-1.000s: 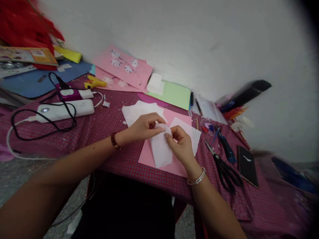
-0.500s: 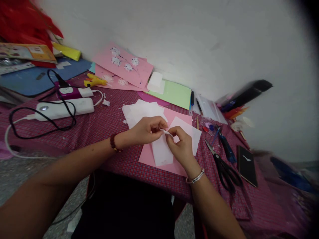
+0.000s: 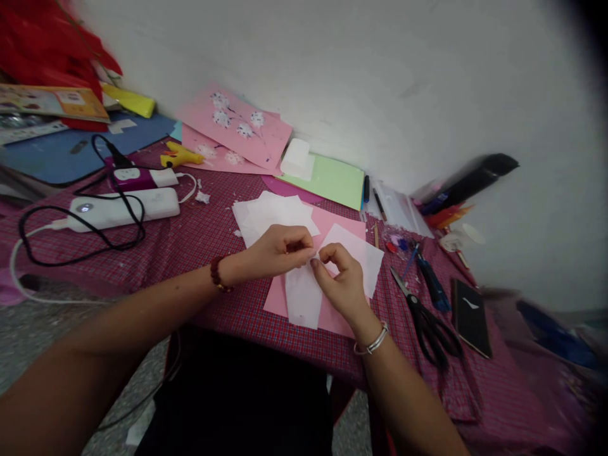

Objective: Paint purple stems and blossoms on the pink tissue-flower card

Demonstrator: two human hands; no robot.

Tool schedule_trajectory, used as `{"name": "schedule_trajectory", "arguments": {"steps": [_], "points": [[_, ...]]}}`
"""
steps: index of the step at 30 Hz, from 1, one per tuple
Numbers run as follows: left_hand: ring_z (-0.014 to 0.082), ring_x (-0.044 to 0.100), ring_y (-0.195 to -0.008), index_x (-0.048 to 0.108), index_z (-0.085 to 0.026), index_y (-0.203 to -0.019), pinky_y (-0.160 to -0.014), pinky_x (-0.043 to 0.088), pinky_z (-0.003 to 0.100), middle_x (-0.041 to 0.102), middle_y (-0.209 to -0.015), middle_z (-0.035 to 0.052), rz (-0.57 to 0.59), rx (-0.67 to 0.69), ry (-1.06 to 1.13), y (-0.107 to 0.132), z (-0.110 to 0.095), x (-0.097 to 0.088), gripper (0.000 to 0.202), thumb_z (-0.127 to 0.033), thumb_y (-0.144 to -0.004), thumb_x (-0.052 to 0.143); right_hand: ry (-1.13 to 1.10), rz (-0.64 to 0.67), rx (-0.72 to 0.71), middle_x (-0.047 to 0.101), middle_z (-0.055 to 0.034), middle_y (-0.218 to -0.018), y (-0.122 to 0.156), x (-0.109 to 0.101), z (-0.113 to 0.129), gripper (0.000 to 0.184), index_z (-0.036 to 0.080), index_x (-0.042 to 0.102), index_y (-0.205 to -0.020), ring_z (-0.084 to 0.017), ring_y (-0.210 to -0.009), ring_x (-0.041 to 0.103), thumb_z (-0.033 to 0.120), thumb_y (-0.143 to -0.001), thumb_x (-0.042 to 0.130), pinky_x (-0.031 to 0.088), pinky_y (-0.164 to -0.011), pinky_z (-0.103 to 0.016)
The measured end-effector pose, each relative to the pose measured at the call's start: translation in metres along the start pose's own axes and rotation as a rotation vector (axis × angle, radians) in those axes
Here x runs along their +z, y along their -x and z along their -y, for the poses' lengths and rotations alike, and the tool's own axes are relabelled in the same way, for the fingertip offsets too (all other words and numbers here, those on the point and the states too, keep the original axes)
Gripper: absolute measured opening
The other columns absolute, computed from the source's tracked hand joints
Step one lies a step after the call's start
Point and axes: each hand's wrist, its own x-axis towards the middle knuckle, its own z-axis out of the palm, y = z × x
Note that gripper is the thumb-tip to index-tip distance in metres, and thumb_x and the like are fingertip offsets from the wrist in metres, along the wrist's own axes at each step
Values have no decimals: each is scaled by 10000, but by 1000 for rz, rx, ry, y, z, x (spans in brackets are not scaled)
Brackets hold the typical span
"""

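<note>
Both hands meet over the pink sheet (image 3: 342, 324) in the middle of the table. My left hand (image 3: 287, 246), a dark bead bracelet at its wrist, pinches the top edge of a thin white paper (image 3: 304, 299). Across from it, my right hand (image 3: 342, 275) pinches the same edge with thumb and forefinger. The fingertips nearly touch and hide most of that edge. Below them the paper hangs over the pink sheet. Another white sheet (image 3: 367, 254) lies to the right, and several white papers (image 3: 266, 212) overlap at the upper left.
Black-handled scissors (image 3: 430, 326) lie at right beside a blue-handled tool (image 3: 431, 278) and a dark notebook (image 3: 470, 316). At left are a white power strip (image 3: 161, 204) with looping cables and a yellow glue gun (image 3: 179, 154). Pink painted sheets (image 3: 273, 136) and green paper (image 3: 335, 180) lie against the wall.
The held white paper has shifted slightly left and toward me, its lower end now nearer the table's front edge. My fingertips have drawn closer together, and the folded strip between them shows less.
</note>
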Motion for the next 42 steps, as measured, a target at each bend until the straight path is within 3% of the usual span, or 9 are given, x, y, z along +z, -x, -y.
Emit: {"name": "schedule_trajectory", "arguments": {"steps": [3,6,7,9,12,14,21,29,42], "points": [[86,543,-678,583,-159,-934,-563,448,207,607,-897,44,-152,51,27,2,-2,0,146,-241,-814,591,40,-52,-10,521,32,-671,1,0,-1,127,226,472,-716,-126,-637,486,163,-802,542,423,-625,-271],[78,487,-623,564,-165,-824,-544,421,207,568,-785,14,-338,72,56,3,-4,-3,101,-257,-811,605,89,-121,-38,529,30,-686,1,-1,-2,116,228,477,-732,-128,-642,487,146,-795,530,421,-627,-274],[73,461,-581,546,-164,-745,-526,406,205,534,-691,-7,-327,41,85,3,-4,-5,133,-262,-822,593,104,-135,-51,533,30,-688,1,-2,-2,115,228,481,-736,-128,-640,489,141,-793,528,421,-626,-274],[63,434,-498,529,-160,-663,-466,369,198,494,-580,-28,-148,-95,203,2,-3,-6,225,-280,-852,549,133,-141,-86,548,28,-699,1,-3,-4,117,229,492,-749,-130,-638,499,125,-789,527,421,-625,-274],[53,453,-433,592,-143,-724,-412,346,187,557,-592,-18,208,-313,415,0,-2,-5,226,-289,-875,508,153,-120,-151,580,20,-738,1,-4,-7,141,229,524,-796,-134,-652,525,88,-784,518,430,-640,-277],[46,467,-429,619,-138,-775,-415,360,178,582,-618,-14,294,-380,487,0,-1,-2,197,-274,-871,513,156,-99,-188,594,14,-756,1,-4,-9,169,228,546,-828,-135,-663,536,68,-785,508,436,-654,-281],[38,460,-407,643,-135,-786,-403,362,152,580,-584,-18,208,-418,522,-1,4,1,153,-170,-829,500,163,-45,-171,633,0,-781,2,-3,-8,226,229,587,-887,-145,-659,553,62,-771,490,449,-653,-297],[51,468,-406,652,-136,-755,-387,357,159,586,-566,-4,180,-422,536,-2,7,0,194,-235,-840,509,168,-27,-138,630,1,-779,3,-2,-12,248,234,600,-946,-146,-657,556,82,-782,491,455,-659,-304],[45,435,-418,630,-135,-690,-391,337,156,553,-550,-18,145,-376,446,-1,13,4,181,-203,-805,507,182,-21,-108,612,10,-754,5,0,-15,246,230,592,-918,-148,-666,557,70,-754,504,460,-674,-304]]}}
